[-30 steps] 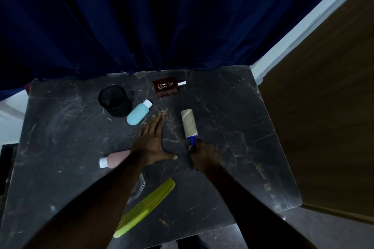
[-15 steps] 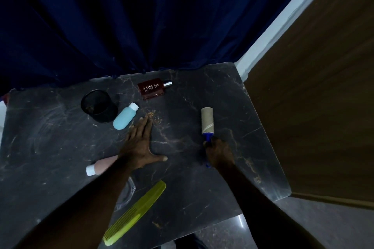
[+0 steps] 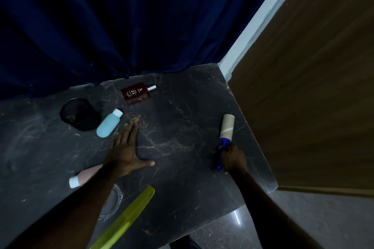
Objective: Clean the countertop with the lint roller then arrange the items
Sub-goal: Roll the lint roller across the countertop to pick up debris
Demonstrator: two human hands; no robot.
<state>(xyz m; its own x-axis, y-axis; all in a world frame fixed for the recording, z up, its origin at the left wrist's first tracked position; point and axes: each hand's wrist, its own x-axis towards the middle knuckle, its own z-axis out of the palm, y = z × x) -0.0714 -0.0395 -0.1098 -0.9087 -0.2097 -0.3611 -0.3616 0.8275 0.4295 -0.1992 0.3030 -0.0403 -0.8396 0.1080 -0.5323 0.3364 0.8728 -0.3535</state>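
Note:
The lint roller (image 3: 227, 125), a pale roll on a blue handle, lies on the dark marble countertop (image 3: 182, 107) near its right edge. My right hand (image 3: 232, 157) is shut on the blue handle. My left hand (image 3: 125, 147) rests flat on the countertop's middle, fingers spread, holding nothing. Beyond its fingertips lies a small patch of tan crumbs (image 3: 136, 118). A blue bottle (image 3: 109, 125) lies beside a black mesh cup (image 3: 79, 114). A dark red perfume bottle (image 3: 136, 93) lies at the back. A pink bottle (image 3: 85, 176) and a yellow-green comb (image 3: 129, 218) lie near my left forearm.
A dark blue curtain (image 3: 121, 26) hangs behind the countertop. A wooden panel (image 3: 313, 87) stands along the right edge. A clear glass dish (image 3: 113, 204) sits partly under my left forearm. Grey floor (image 3: 222, 232) shows below the front edge.
My right hand has slid the lint roller rightward, from beside my left hand toward the countertop's right edge. My left hand has stayed flat in place. The view has shifted.

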